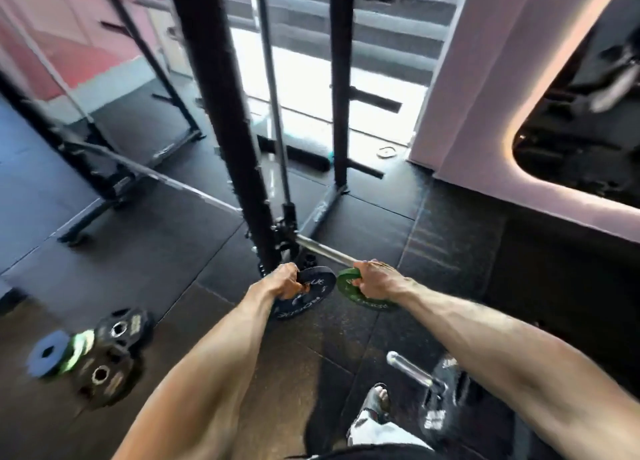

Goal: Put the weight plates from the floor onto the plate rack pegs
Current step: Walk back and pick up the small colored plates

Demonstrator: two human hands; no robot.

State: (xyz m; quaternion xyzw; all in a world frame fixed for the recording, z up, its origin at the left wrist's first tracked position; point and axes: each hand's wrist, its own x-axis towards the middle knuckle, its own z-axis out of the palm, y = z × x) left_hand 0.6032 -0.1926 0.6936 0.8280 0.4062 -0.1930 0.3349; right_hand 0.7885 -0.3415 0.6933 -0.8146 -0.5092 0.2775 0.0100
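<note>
Left hand (284,281) grips black plate (320,281); right hand (375,279), green plate (347,282).

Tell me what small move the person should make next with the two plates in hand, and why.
Probably carry both forward to the far upright and slide the green plate onto its lower peg. The right hand grips it, the left hand grips the black plate, and that peg looks bare.
</note>
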